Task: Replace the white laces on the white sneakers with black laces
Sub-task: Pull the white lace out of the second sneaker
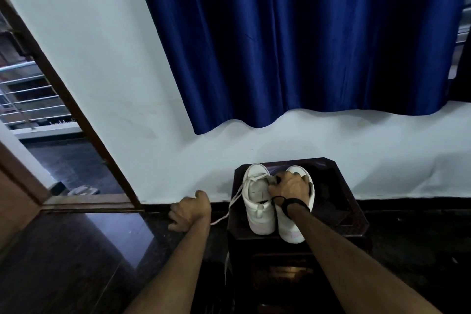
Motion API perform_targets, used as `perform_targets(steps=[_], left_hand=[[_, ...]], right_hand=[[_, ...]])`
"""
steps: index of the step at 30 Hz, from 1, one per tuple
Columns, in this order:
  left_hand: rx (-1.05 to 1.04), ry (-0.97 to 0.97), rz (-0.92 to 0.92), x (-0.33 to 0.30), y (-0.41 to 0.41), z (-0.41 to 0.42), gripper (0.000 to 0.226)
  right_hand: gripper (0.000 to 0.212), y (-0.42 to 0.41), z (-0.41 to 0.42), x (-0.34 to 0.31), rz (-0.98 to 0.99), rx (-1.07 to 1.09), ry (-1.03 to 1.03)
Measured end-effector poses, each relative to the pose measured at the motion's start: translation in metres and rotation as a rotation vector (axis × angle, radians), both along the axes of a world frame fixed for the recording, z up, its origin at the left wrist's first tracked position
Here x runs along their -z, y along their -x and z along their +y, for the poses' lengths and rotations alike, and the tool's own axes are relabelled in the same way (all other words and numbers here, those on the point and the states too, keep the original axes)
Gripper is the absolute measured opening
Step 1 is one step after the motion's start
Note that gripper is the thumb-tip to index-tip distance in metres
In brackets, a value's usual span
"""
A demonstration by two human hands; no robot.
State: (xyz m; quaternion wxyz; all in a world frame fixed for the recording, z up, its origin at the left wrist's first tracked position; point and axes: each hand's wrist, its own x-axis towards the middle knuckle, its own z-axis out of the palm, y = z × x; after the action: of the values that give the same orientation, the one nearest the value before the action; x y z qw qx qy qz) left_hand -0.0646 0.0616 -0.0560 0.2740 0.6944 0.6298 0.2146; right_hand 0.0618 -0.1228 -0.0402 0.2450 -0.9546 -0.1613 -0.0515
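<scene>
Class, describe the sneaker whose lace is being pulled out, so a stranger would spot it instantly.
Below the blue curtain stands a dark wooden stand bearing two white sneakers. Pick the left sneaker: unlike its neighbour under the right hand, its white lace trails off toward the left hand.

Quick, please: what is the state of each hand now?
Left hand: pulls the white lace, fingers curled round it.
Right hand: grips the right sneaker on top.

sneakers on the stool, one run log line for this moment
left hand: pulling white lace | right hand: gripping white sneakers | dark wooden stool: under pair
</scene>
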Motion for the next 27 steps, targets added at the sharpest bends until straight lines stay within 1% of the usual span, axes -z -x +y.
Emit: perform_targets(steps=[2,3,4,5,7,9,10,13,16,18,20,22,24,26,27], left_hand=[[-0.04,0.017,0.014,0.009,0.004,-0.008,0.069],[-0.049,-0.016,-0.001,0.012,0.003,-0.012,0.071],[-0.028,-0.052,-0.027,0.013,-0.001,-0.015,0.068],[0.034,-0.079,-0.067,0.013,-0.008,-0.018,0.06],[0.246,-0.113,-0.171,0.01,-0.024,-0.026,0.042],[0.446,-0.144,-0.21,0.004,-0.039,-0.04,0.037],[0.499,-0.162,-0.201,0.0,-0.047,-0.047,0.036],[0.543,-0.186,-0.149,-0.005,-0.065,-0.067,0.023],[0.558,-0.274,-0.064,0.009,-0.073,-0.075,0.027],[0.534,-0.328,-0.046,0.018,-0.074,-0.077,0.026],[0.519,-0.359,-0.062,0.02,-0.073,-0.078,0.021],[0.498,-0.364,-0.093,0.019,-0.071,-0.079,0.02],[0.475,-0.349,-0.137,0.019,-0.068,-0.081,0.023],[0.454,-0.339,-0.166,0.018,-0.067,-0.083,0.025],[0.442,-0.338,-0.17,0.018,-0.067,-0.084,0.025]], right_hand=[[0.029,0.0,-0.001,-0.001,-0.007,0.003,0.003],[0.028,0.0,-0.001,-0.001,-0.016,0.001,0.004],[0.026,-0.001,0.0,0.0,-0.04,-0.013,-0.003],[0.026,-0.003,0.001,0.003,-0.087,-0.042,-0.008],[0.034,-0.007,0.003,0.007,-0.149,-0.128,0.006],[0.04,-0.009,0.005,0.006,-0.14,-0.213,0.06],[0.042,-0.01,0.006,0.006,-0.126,-0.24,0.092],[0.041,-0.014,0.008,0.006,-0.134,-0.303,0.189],[0.051,-0.018,0.014,0.01,-0.183,-0.385,0.301],[0.042,-0.022,0.023,0.006,-0.222,-0.472,0.346],[0.038,-0.028,0.031,-0.003,-0.187,-0.543,0.393],[0.032,-0.037,0.038,-0.007,-0.125,-0.534,0.399],[0.029,-0.043,0.039,-0.002,-0.159,-0.448,0.34],[0.026,-0.042,0.04,0.004,-0.16,-0.319,0.197],[0.023,-0.04,0.039,0.005,-0.107,-0.228,0.071]])
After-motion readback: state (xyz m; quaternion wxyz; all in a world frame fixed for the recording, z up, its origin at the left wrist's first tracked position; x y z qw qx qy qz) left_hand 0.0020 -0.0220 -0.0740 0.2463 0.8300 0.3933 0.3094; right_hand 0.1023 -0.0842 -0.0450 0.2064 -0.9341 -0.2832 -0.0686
